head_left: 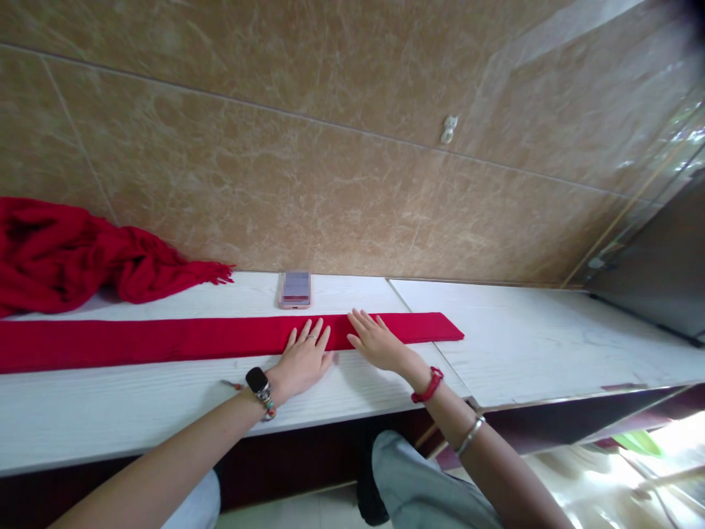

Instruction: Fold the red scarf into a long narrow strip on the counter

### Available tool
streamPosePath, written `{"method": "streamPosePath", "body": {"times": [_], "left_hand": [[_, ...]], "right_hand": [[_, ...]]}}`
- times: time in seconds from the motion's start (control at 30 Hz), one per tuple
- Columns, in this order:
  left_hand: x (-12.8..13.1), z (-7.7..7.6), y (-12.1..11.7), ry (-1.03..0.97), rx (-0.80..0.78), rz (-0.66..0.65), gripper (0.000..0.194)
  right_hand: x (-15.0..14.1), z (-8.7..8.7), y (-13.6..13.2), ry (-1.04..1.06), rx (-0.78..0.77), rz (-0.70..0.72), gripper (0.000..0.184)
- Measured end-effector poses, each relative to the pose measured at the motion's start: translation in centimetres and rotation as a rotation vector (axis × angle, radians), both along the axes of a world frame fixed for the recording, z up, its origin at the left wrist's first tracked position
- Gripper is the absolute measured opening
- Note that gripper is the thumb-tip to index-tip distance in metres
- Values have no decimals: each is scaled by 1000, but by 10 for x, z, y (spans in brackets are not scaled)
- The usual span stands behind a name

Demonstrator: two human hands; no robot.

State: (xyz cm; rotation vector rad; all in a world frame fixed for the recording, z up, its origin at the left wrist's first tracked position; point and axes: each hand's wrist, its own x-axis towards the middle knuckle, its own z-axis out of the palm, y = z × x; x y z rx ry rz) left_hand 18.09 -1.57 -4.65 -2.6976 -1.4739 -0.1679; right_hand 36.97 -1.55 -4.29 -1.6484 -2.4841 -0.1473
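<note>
A long strip of folded red cloth (181, 338) lies flat along the white tabletop (181, 408), running out past the left edge of the view. Its right end is cut off at a slant. My left hand (307, 354) rests palm down on the cloth with fingers spread, a ring on one finger. To its right, my right hand (377, 342) also lies flat on the strip, fingers stretched out and pointing up and left. Neither hand grips anything. A bunched red scarf (82, 257) with a fringed end lies behind the strip at the left.
A phone (296, 289) lies between the strip and the tan marbled wall (264, 176). A small white cat-shaped figure (449, 128) is on the wall. A dark panel (655, 257) stands at the right. The table's front edge runs close to my legs (424, 477).
</note>
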Motion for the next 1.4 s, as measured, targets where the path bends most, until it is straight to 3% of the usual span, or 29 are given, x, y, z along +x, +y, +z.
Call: {"method": "streamPosePath", "body": {"times": [0.13, 0.23, 0.53, 0.63, 0.7, 0.77, 0.87, 0.93, 1.03, 1.13, 1.23, 1.4], "left_hand": [[1, -4, 1, 3, 30, 32, 53], [1, -2, -2, 18, 10, 51, 54], [1, -1, -3, 7, -12, 55, 55], [1, -2, -2, 11, -14, 60, 55], [1, -1, -2, 11, -12, 58, 55], [1, -1, -1, 3, -10, 53, 55], [0, -3, -1, -5, 0, 46, 54], [1, -4, -1, -1, 11, 46, 54], [2, -3, 0, 1, 14, 49, 53], [-6, 5, 3, 25, -42, 5, 54], [-30, 18, 7, 62, -172, -16, 56], [-89, 29, 12, 40, -300, 50, 57]], "right_hand": [[-24, -6, 15, 1, -3, 82, 49], [-7, -12, 17, -49, -27, 78, 48], [171, -36, 15, -256, -126, -313, 46], [206, -42, 9, -214, -104, -438, 45], [213, -42, 6, -209, -79, -453, 44], [205, -35, 7, -190, -39, -477, 43], [162, -16, 14, -55, 93, -491, 44], [117, -5, 20, 15, 109, -322, 47], [46, 2, 24, 66, -7, -39, 50], [-3, -1, 23, 9, -69, 105, 49], [-18, -6, 21, -83, -80, 136, 46], [-9, -5, 20, -153, -85, 145, 40]]}}
